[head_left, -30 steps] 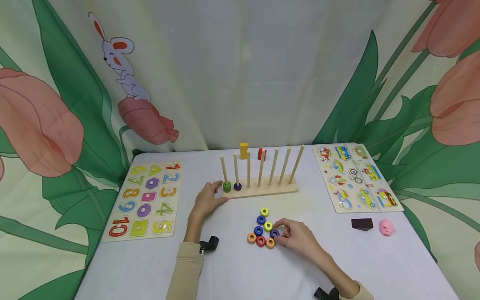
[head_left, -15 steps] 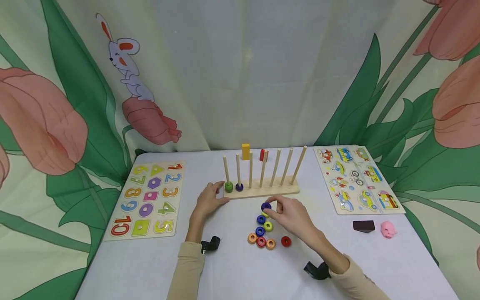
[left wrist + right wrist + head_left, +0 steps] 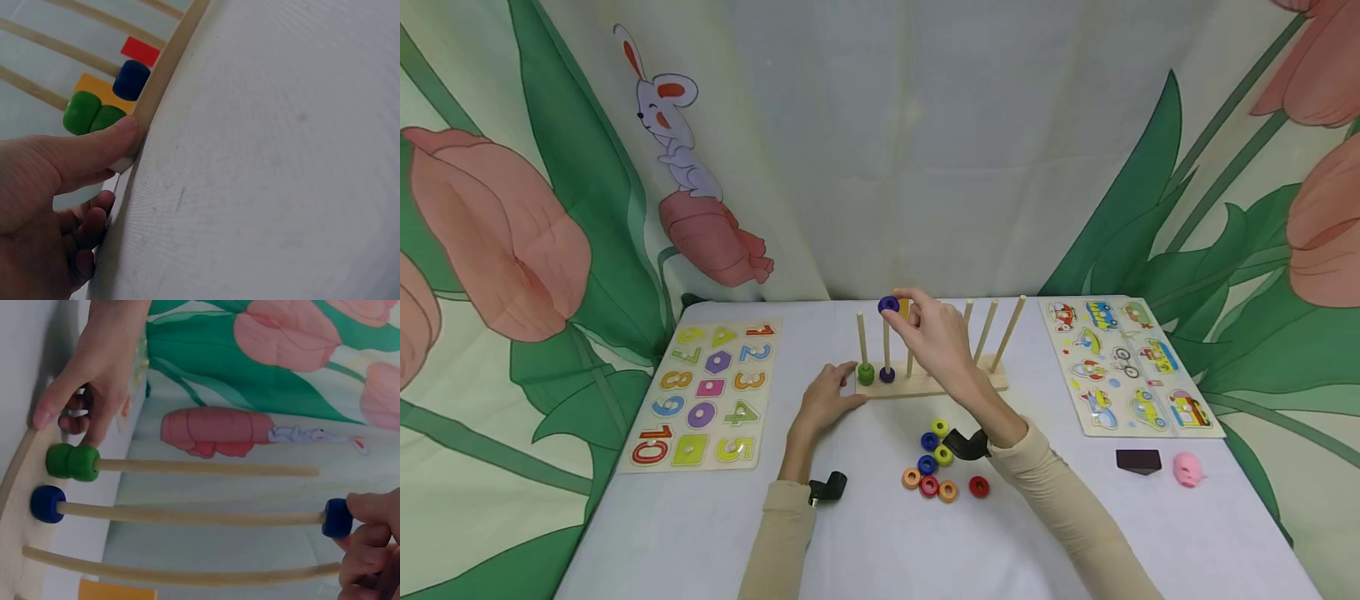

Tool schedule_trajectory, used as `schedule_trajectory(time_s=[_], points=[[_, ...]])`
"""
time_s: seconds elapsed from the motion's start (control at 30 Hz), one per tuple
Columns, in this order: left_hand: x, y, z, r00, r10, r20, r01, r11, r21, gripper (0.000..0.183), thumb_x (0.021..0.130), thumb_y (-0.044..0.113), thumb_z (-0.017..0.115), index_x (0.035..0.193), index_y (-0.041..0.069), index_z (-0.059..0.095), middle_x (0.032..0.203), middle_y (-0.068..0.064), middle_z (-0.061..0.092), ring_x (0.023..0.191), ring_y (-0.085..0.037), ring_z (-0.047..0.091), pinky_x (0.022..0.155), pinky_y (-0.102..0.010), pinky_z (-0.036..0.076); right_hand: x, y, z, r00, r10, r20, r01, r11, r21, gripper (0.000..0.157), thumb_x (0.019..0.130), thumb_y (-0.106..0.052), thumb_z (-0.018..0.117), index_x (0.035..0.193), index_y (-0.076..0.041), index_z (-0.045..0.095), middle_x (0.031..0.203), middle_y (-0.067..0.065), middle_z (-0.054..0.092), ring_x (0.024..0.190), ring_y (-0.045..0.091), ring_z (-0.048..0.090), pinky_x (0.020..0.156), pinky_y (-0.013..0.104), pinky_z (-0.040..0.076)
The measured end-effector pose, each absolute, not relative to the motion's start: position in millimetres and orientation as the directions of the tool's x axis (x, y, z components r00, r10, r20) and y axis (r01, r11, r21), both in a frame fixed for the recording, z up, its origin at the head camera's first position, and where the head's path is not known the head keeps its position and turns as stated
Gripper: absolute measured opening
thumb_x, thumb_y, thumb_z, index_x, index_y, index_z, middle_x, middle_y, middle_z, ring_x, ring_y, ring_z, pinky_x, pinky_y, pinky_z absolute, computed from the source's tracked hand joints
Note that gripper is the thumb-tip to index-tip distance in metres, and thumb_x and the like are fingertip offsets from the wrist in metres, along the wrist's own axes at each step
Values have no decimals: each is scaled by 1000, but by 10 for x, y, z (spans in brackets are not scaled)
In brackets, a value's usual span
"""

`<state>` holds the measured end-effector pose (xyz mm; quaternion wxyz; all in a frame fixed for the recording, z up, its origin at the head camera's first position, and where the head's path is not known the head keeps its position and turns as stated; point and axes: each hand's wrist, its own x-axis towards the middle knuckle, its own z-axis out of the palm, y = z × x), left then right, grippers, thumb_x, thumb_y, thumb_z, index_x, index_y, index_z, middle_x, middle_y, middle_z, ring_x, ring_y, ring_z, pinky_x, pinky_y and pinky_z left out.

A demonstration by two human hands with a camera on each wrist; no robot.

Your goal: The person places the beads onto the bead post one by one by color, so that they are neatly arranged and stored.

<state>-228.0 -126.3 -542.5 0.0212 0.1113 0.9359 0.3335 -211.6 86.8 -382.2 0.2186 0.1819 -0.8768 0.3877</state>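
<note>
My right hand (image 3: 942, 337) pinches a dark blue ring (image 3: 882, 303) at the top of the second peg from the left. In the right wrist view this ring (image 3: 337, 518) meets the peg's tip; whether the tip has entered its hole I cannot tell. My left hand (image 3: 823, 402) grips the left end of the wooden peg rack (image 3: 940, 387), its thumb on the front edge in the left wrist view. Green rings (image 3: 866, 373) are stacked on the first peg, and another dark blue ring (image 3: 887, 375) sits at the foot of the second. My right hand hides some middle pegs.
Loose yellow, blue, orange and red rings (image 3: 928, 486) lie in front of the rack. A number puzzle board (image 3: 711, 367) is at left, a vehicle puzzle board (image 3: 1131, 367) at right. Near the latter lie a dark block (image 3: 1138, 460) and a pink pig toy (image 3: 1188, 469). A yellow block (image 3: 103, 90) stands behind the rack.
My right hand has picked the dark blue ring from the loose group and carried it up and left to the second peg. A red ring lies uncovered there. The left hand stays on the rack.
</note>
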Motion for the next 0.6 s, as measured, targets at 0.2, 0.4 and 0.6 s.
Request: schedule_trajectory(time_s=[0.2, 0.4, 0.6], points=[[-2297, -1244, -5425, -976, 216, 30, 188, 762, 619, 69, 78, 36, 78, 137, 12, 51, 89, -4, 49, 72, -17, 41, 62, -31, 35, -2141, 854, -3883, -840, -147, 523, -497, 598, -629, 36, 91, -34, 64, 119, -12, 64, 51, -7, 45, 39, 11, 36, 40, 29, 28], [-2316, -1237, -5419, -977, 214, 23, 183, 768, 614, 70, 78, 38, 77, 138, 13, 50, 90, -3, 49, 73, -17, 42, 62, -31, 35, -1875, 1130, -4224, -883, -130, 451, -447, 528, -722, 24, 90, -33, 66, 106, -16, 68, 52, -4, 41, 42, 13, 36, 43, 29, 29], [-2292, -1263, -5419, -976, 216, 4, 173, 773, 611, 70, 79, 39, 76, 139, 14, 49, 91, -3, 49, 74, -17, 43, 63, -31, 36, -1647, 1477, -4923, -966, -251, 57, -216, 669, -711, 25, 84, -22, 73, 106, -14, 69, 54, -5, 44, 45, 10, 38, 43, 25, 28]])
